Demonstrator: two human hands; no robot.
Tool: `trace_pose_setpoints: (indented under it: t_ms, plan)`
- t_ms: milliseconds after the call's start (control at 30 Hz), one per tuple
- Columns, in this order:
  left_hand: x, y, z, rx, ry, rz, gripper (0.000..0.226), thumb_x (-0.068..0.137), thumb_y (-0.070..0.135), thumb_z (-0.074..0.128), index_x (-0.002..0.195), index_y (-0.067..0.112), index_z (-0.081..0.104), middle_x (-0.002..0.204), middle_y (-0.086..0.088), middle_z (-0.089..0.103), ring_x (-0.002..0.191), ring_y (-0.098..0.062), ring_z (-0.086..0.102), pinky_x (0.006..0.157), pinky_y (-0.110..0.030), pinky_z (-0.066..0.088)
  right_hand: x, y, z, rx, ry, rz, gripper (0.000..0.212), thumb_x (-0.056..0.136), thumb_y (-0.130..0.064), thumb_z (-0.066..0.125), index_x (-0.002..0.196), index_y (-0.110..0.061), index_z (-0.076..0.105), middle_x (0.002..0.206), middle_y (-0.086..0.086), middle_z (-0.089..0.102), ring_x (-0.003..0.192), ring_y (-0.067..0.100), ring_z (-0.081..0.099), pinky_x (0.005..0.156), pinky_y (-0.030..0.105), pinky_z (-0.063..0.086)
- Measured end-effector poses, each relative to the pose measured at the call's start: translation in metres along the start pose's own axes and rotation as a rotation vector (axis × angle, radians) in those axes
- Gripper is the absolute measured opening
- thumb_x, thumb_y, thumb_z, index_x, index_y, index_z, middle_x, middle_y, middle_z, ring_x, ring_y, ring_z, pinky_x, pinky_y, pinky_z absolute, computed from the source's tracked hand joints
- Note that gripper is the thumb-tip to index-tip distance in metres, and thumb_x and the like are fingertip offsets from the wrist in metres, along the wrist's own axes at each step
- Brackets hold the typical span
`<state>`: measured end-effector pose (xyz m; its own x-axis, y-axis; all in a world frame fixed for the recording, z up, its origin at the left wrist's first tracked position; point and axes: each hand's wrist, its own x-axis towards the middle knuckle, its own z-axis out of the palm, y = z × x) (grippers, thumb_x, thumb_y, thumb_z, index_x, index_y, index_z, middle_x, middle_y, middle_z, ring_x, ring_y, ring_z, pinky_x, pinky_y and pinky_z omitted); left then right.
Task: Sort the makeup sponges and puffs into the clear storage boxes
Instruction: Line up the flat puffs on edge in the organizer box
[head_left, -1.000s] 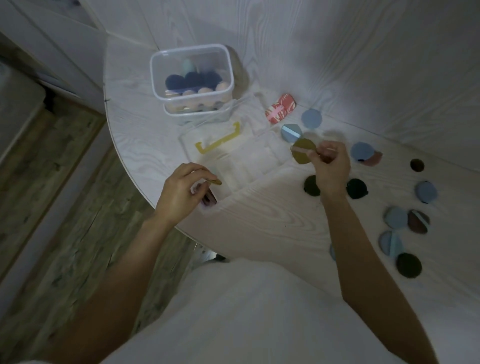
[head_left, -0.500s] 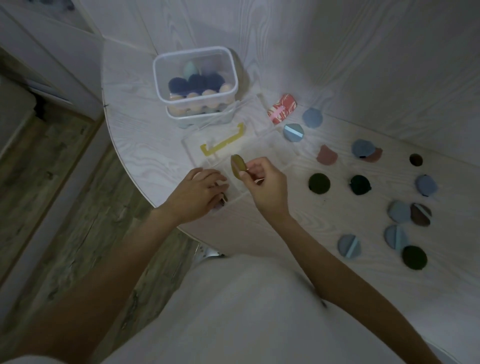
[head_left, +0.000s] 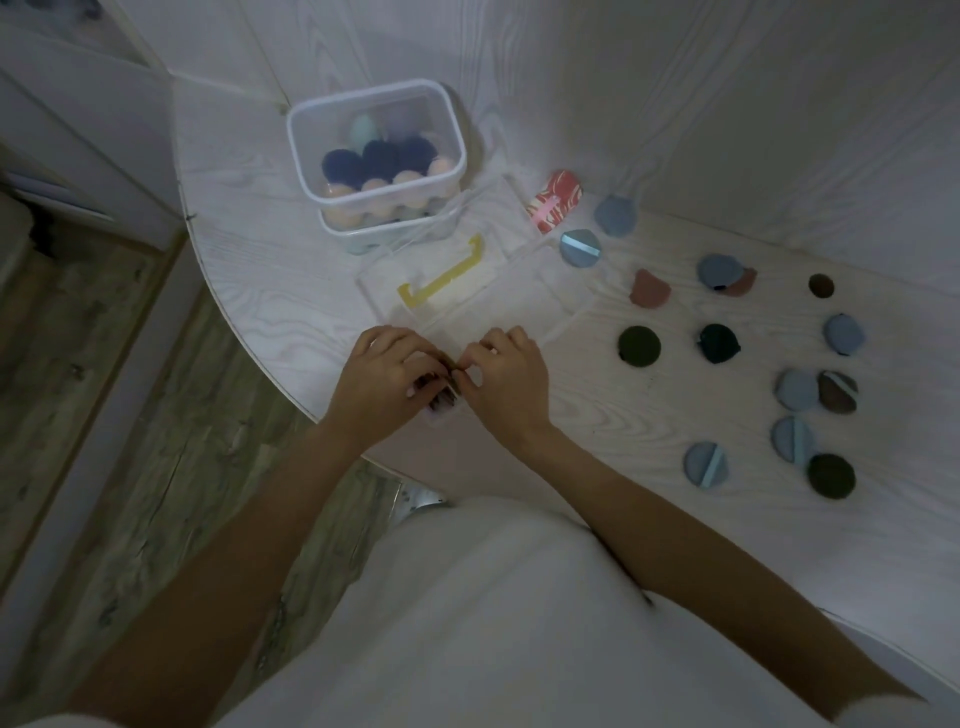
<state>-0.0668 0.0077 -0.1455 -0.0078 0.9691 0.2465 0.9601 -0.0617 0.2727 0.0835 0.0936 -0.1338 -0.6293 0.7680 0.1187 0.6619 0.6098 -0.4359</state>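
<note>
Hands crowd 1 box corner; puffs lie right.

A yellow handle is showing on the clear lid near the table's left edge. Navy and peach sponges are filling the clear box. A red-and-white marbled puff is lying among blue, dark green and dusty pink puffs on pale white woodgrain.

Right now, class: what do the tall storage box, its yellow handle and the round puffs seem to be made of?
Tall storage box: clear glossy plastic; the sponges show through.
Yellow handle: opaque matte plastic, probably; flat, rigid shape.
Round puffs, like the dark one: soft matte fabric or foam, apparently; no shine.
</note>
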Motion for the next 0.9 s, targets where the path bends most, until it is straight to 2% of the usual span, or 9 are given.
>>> trace_pose_setpoints:
  t_ms: [100,300,500,600,700,767,900]
  plan:
    - [-0.002,0.003,0.001,-0.023,0.024,-0.041,0.019,0.084,0.030,0.057,0.090,0.017,0.070,0.098,0.001,0.067,0.096,-0.023,0.059,0.089,-0.034,0.037,-0.002,0.001,0.000,-0.058,-0.021,-0.005,0.013,0.063,-0.022,0.078,0.065,-0.014,0.067,0.075,0.004,0.055,0.072,0.025,0.050,0.060,0.032,0.038]
    - [-0.016,0.006,0.013,0.006,-0.041,-0.075,0.032,0.090,0.028,0.045,0.115,0.021,0.064,0.118,0.005,0.064,0.114,-0.019,0.049,0.106,-0.045,0.024,-0.001,-0.002,0.003,-0.047,-0.045,0.032,0.006,0.066,-0.020,0.079,0.064,-0.019,0.073,0.075,0.004,0.056,0.072,0.026,0.051,0.062,0.033,0.039]
    - [-0.015,0.010,0.012,0.058,-0.017,-0.070,0.031,0.090,0.034,0.048,0.108,0.019,0.068,0.110,0.006,0.067,0.112,-0.020,0.055,0.107,-0.054,0.023,-0.011,0.008,-0.002,0.044,-0.092,0.019,0.011,0.080,-0.022,0.069,0.078,-0.013,0.074,0.087,0.006,0.062,0.080,0.026,0.054,0.069,0.037,0.044]
    - [-0.013,0.018,0.010,0.076,-0.006,-0.092,0.033,0.088,0.038,0.050,0.106,0.017,0.067,0.110,0.002,0.067,0.112,-0.023,0.056,0.105,-0.051,0.026,-0.020,0.015,-0.006,0.138,-0.090,-0.005,0.013,0.085,-0.019,0.061,0.090,-0.012,0.072,0.094,0.006,0.064,0.084,0.026,0.057,0.072,0.039,0.047]
    - [-0.002,0.031,0.004,0.026,0.035,-0.102,0.031,0.087,0.035,0.053,0.108,0.015,0.065,0.109,-0.002,0.066,0.109,-0.022,0.053,0.099,-0.043,0.033,-0.029,0.024,-0.016,0.183,-0.034,-0.039,0.025,0.090,-0.024,0.048,0.093,-0.012,0.070,0.096,0.006,0.065,0.084,0.024,0.059,0.073,0.037,0.049]
    - [0.011,0.047,0.003,-0.042,0.055,-0.049,0.030,0.087,0.031,0.053,0.110,0.015,0.064,0.107,-0.002,0.065,0.106,-0.021,0.051,0.093,-0.035,0.035,-0.038,0.034,-0.030,0.168,0.061,-0.024,0.030,0.090,-0.026,0.045,0.093,-0.011,0.070,0.094,0.006,0.066,0.081,0.022,0.059,0.072,0.033,0.049]
    - [0.044,0.095,0.018,-0.130,0.010,0.077,0.031,0.089,0.029,0.050,0.113,0.015,0.063,0.106,-0.003,0.065,0.101,-0.021,0.054,0.085,-0.031,0.039,-0.071,0.072,-0.067,0.142,0.216,0.098,0.025,0.091,-0.023,0.048,0.095,-0.011,0.069,0.090,0.005,0.067,0.077,0.018,0.060,0.071,0.022,0.045]
